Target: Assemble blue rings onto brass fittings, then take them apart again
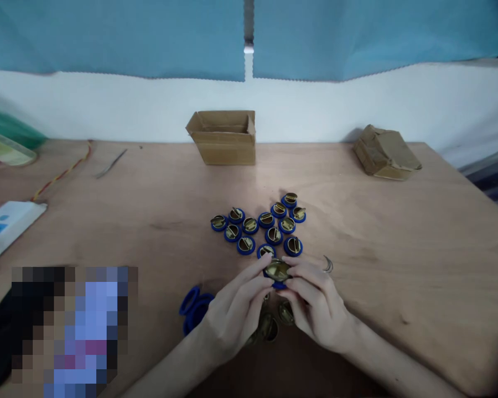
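Both my hands meet at the near middle of the wooden table point(419, 249). My left hand point(236, 309) and my right hand point(315, 307) pinch together one round piece point(277, 272), a brass disc sitting in a blue ring. Just beyond it lie several finished blue-ringed brass discs point(261, 226) in a loose cluster. Loose blue rings point(195, 307) are piled left of my left hand. Bare brass discs point(276, 323) lie under and between my hands, partly hidden. A small metal hook point(327, 264) lies by my right hand.
An open cardboard box point(223, 137) stands at the back middle, a crumpled cardboard packet point(385, 152) at the back right. At the left lie a red-yellow wire point(62, 174), a thin metal tool point(110, 164) and a white device point(6, 224). A blurred patch covers the near left.
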### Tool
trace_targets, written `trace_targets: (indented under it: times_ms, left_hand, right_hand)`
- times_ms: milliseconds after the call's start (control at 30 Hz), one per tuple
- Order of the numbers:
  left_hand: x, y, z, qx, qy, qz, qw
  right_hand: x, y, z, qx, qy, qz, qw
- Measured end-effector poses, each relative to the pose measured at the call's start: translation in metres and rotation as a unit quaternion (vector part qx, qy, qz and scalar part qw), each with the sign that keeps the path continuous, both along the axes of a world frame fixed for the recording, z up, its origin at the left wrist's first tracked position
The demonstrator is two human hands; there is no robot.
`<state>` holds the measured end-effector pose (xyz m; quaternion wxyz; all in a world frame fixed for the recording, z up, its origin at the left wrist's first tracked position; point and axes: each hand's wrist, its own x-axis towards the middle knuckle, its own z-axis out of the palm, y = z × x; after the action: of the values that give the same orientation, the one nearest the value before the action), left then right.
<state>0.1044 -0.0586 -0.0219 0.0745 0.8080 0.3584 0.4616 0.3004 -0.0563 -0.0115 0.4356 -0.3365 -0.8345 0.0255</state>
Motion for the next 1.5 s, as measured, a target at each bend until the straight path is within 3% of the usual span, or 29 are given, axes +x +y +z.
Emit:
trace_targets:
  times_ms: [233, 533, 700, 800, 1067, 1300, 1500]
  left_hand:
    - [0.007, -0.002, 0.002, -0.015, -0.003, 0.061, 0.998]
    - [0.007, 0.000, 0.003, -0.019, -0.002, 0.065, 0.998]
    - [0.008, 0.000, 0.004, -0.082, -0.042, 0.087, 0.992]
    - [0.008, 0.000, 0.003, -0.120, -0.073, 0.085, 0.986]
    - [0.008, -0.001, 0.004, -0.163, -0.088, 0.054, 0.981]
    - [0.010, -0.002, 0.005, -0.301, -0.169, -0.004, 0.938]
    - [0.006, 0.000, 0.005, -0.302, -0.143, -0.018, 0.942]
  right_hand:
    - [-0.002, -0.002, 0.001, 0.023, -0.001, -0.003, 1.000]
    - [-0.002, -0.001, 0.004, -0.003, 0.005, -0.027, 1.000]
    - [0.000, 0.002, 0.004, -0.091, 0.022, -0.044, 0.995]
    - [0.001, 0.003, 0.000, -0.149, 0.049, -0.015, 0.988]
    - [-0.001, -0.001, -0.002, -0.220, 0.089, 0.017, 0.971]
    - [0.002, -0.001, 0.004, -0.354, 0.203, 0.057, 0.911]
    - [0.013, 0.011, 0.016, -0.466, 0.218, 0.120, 0.849]
